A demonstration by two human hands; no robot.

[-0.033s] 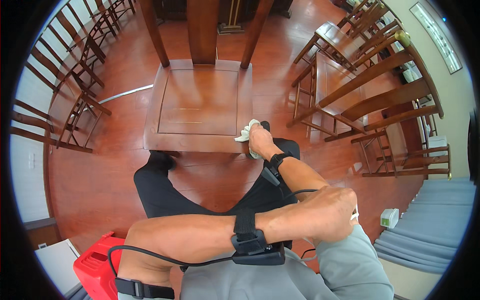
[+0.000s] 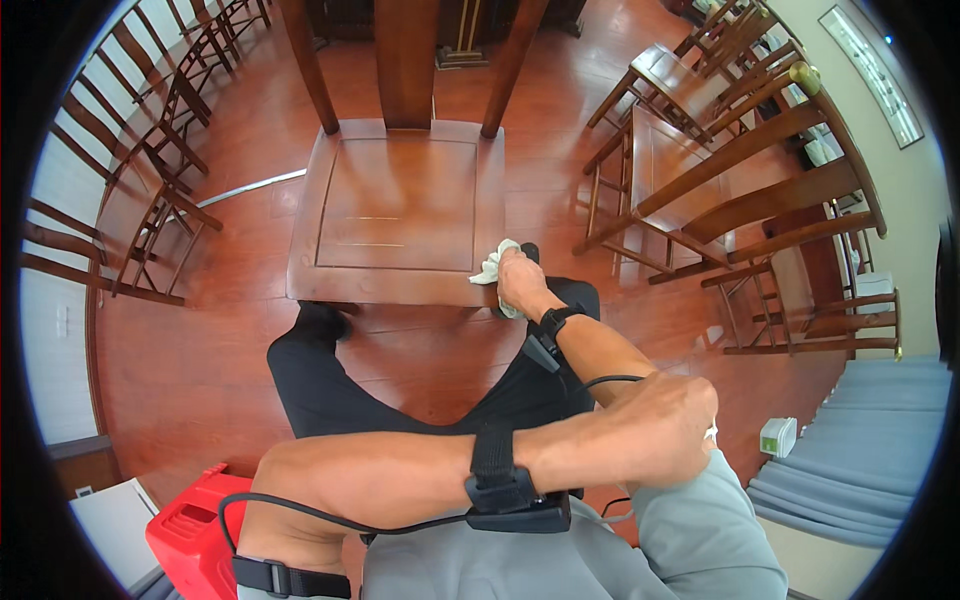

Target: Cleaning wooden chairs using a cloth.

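My right hand (image 2: 522, 283) is closed on a crumpled white cloth (image 2: 488, 268) at the right front corner of a brown wooden chair's seat (image 2: 395, 285). Part of the cloth lies over the seat's edge, and another part hangs below my fingers. Across my body reaches my left arm, with my left hand (image 2: 660, 430) closed by my right elbow. A small white bit (image 2: 711, 433) pokes out past that fist; the rest is hidden. Black straps with small dark devices sit on both wrists, and a black cable runs along my left arm.
More wooden chairs stand in a row on the left (image 2: 140, 185) and in a group on the right (image 2: 680, 150). A red plastic container (image 2: 195, 530) is beside me at lower left. Blue-grey curtain cloth (image 2: 860, 450) and a small white-and-green box (image 2: 779, 437) are at lower right.
My left forearm and fist have shifted very slightly to the right and down. My right hand and the cloth have kept their place at the seat corner.
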